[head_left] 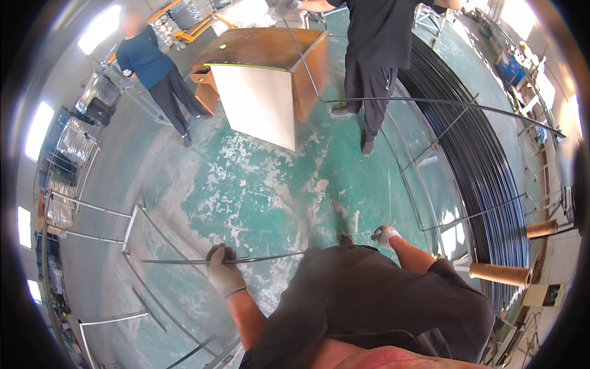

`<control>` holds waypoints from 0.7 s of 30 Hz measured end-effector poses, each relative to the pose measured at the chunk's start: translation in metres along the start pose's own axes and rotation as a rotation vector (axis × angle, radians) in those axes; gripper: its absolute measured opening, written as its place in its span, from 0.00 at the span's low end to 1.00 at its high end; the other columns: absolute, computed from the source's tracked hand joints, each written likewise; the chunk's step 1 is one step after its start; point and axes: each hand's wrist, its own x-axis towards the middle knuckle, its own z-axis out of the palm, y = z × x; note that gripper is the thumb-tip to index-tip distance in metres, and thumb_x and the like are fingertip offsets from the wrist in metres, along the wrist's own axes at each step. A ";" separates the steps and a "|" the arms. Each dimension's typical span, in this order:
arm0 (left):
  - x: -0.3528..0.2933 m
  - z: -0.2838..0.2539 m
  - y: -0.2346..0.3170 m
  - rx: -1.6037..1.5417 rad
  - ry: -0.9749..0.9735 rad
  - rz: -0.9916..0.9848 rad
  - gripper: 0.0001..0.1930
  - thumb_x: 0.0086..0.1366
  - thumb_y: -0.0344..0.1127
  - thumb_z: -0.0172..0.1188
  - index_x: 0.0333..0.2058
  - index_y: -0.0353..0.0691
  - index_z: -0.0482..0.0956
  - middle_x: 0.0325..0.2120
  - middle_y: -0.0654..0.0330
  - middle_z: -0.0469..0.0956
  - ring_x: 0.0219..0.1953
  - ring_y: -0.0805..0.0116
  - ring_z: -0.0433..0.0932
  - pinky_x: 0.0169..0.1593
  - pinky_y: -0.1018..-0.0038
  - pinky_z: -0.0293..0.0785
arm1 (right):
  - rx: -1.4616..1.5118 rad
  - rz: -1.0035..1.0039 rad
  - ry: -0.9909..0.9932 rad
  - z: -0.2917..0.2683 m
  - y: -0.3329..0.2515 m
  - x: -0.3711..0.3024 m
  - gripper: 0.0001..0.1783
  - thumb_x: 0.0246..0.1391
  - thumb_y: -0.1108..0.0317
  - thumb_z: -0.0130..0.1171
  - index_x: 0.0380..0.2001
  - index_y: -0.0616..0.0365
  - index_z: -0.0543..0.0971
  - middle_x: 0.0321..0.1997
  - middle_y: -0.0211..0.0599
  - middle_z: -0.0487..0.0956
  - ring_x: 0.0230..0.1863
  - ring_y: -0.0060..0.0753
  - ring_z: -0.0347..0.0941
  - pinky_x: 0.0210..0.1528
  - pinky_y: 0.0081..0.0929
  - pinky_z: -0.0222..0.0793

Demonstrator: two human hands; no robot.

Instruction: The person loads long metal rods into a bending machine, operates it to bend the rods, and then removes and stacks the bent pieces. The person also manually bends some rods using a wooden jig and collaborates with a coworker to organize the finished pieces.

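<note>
My left hand, in a pale work glove with dark fingertips, is closed round thin dark metal rods. They lie roughly level across my front, and their right end disappears behind my dark shirt. Out to the right is my right hand, also gloved, with its fingers curled closed. Whatever may be in that hand is too small to make out. Ahead, a co-worker in dark clothes stands with arms spread, a gloved hand near one end of a long bent dark rod.
A brown desk with a white panel stands ahead; another person is left of it. Long dark rods lie bundled at right, near cardboard tubes. Metal frames stand on the worn green floor at left.
</note>
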 end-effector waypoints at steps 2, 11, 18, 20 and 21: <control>-0.001 0.005 0.002 -0.016 0.004 -0.005 0.09 0.65 0.25 0.56 0.43 0.36 0.79 0.39 0.54 0.82 0.37 0.63 0.79 0.44 0.68 0.78 | 0.020 -0.016 0.024 0.004 0.012 0.010 0.22 0.53 0.52 0.72 0.45 0.55 0.86 0.41 0.43 0.88 0.47 0.43 0.84 0.53 0.40 0.77; -0.005 0.009 0.008 0.003 0.045 -0.004 0.10 0.65 0.26 0.55 0.44 0.35 0.78 0.40 0.55 0.81 0.38 0.62 0.79 0.44 0.68 0.77 | 0.038 0.011 -0.035 -0.004 -0.008 0.008 0.23 0.57 0.51 0.70 0.49 0.56 0.86 0.49 0.48 0.87 0.55 0.50 0.82 0.60 0.43 0.75; 0.021 -0.005 -0.017 0.591 -0.161 0.432 0.11 0.65 0.27 0.55 0.45 0.32 0.78 0.41 0.55 0.80 0.39 0.60 0.78 0.45 0.66 0.77 | -0.008 -0.017 -0.075 -0.018 0.006 0.028 0.20 0.57 0.54 0.68 0.47 0.54 0.87 0.43 0.41 0.88 0.48 0.40 0.84 0.55 0.38 0.78; 0.029 0.003 -0.027 0.689 -0.297 0.458 0.09 0.64 0.29 0.57 0.41 0.31 0.80 0.40 0.55 0.80 0.40 0.60 0.79 0.45 0.68 0.77 | -0.089 -0.001 -0.127 -0.023 0.015 0.043 0.24 0.58 0.50 0.66 0.52 0.51 0.86 0.51 0.43 0.87 0.55 0.44 0.83 0.60 0.40 0.76; 0.019 0.017 -0.026 0.537 -0.189 0.421 0.10 0.65 0.29 0.57 0.41 0.30 0.80 0.39 0.56 0.79 0.41 0.62 0.78 0.45 0.70 0.76 | -0.078 0.000 -0.084 -0.025 0.016 0.045 0.24 0.57 0.49 0.66 0.52 0.51 0.85 0.51 0.43 0.87 0.55 0.45 0.82 0.60 0.40 0.76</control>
